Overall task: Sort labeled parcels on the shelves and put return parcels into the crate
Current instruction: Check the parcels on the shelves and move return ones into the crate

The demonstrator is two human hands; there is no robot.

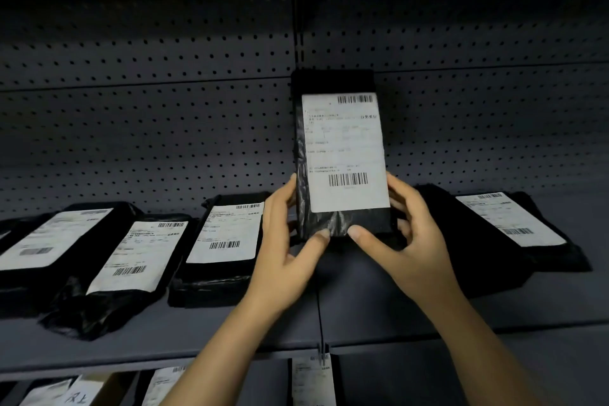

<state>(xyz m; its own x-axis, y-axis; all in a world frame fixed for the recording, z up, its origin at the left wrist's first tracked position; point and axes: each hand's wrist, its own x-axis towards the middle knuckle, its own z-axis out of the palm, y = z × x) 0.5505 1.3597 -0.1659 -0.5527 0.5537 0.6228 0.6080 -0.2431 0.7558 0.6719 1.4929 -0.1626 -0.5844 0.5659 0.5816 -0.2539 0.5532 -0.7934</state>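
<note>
Both hands hold one black parcel (344,148) upright near the middle of the view, reaching toward 12 o'clock, its white label facing the camera and its lower end apparently lifted off the shelf (362,303); the left hand (283,241) grips the bottom corner from 8 o'clock, thumb pressed on the front, fingers curled behind the edge; the right hand (408,234) mirrors it from 4 o'clock, thumb on the front, fingers wrapped round the side; a row of labelled parcels (138,254) lies flat toward 9 o'clock, a single parcel (514,221) at 3 o'clock, further parcels (311,379) on the level below at 6 o'clock; the step in hand looks like reading the label to decide where this one belongs, though the print is too blurred to tell which; next it calls for either laying it in the bare gap on the shelf or carrying it to the crate, which is out of view
</note>
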